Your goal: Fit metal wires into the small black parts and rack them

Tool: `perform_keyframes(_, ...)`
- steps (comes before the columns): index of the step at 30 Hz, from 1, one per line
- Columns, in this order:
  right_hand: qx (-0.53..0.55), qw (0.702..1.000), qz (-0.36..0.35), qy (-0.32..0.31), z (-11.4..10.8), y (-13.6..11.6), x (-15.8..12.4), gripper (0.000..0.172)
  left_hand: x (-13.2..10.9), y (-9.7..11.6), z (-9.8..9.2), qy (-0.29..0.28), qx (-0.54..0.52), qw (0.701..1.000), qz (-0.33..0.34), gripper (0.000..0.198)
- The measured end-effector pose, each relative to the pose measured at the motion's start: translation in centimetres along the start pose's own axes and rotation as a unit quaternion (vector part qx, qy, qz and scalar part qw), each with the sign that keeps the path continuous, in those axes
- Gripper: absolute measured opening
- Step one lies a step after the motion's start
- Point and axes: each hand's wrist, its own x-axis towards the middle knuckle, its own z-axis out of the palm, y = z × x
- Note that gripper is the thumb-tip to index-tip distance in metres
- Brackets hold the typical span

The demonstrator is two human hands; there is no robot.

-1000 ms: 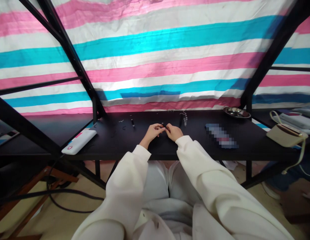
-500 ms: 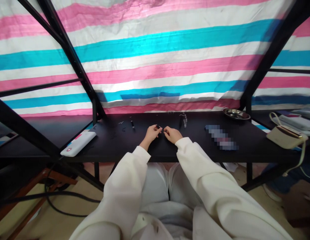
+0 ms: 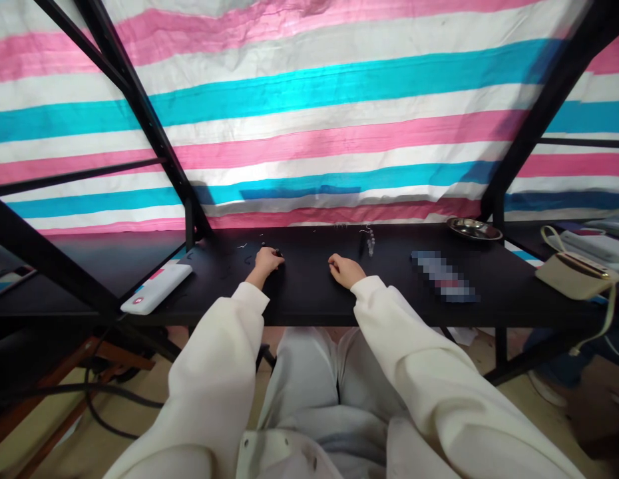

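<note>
My left hand [image 3: 267, 262] is down on the black table [image 3: 304, 293], its fingers closed around a small dark piece [image 3: 278, 252] too tiny to name. That hand now covers most of the spot where a short black-and-white stick lay. My right hand [image 3: 346, 270] rests to the right, thumb and fingers pinched together; whatever may be between them is hidden. Beyond the right hand lies a strand of clear beads [image 3: 371, 243]. Small white bits [image 3: 242, 245] are scattered past the left hand.
At the left lies a white box-like case [image 3: 157, 289]. To the right are a blurred-out packet [image 3: 443, 276], a round metal dish [image 3: 474, 229] and a cream bag [image 3: 574, 274] with a strap. Black frame posts [image 3: 162, 143] and a striped sheet [image 3: 309, 126] stand behind.
My left hand has moved left, away from my right hand, to where the black-and-white stick lay. My right hand stays nearly in place, still pinched.
</note>
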Motion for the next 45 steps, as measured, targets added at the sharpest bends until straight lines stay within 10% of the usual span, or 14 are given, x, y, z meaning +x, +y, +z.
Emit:
perform_keyframes(16, 0.001, 1.000, -0.005, 0.001, -0.3, -0.1, -0.1, 0.018, -1.2, -0.6, -0.1, 0.116, 0.137, 0.983, -0.022, 0.033)
perform_keyframes(45, 0.009, 1.000, -0.007, 0.004, -0.2, 0.1, -0.1, 0.016, -0.2, -0.9, 0.5, 0.130, 0.179, 0.975, -0.008, 0.039)
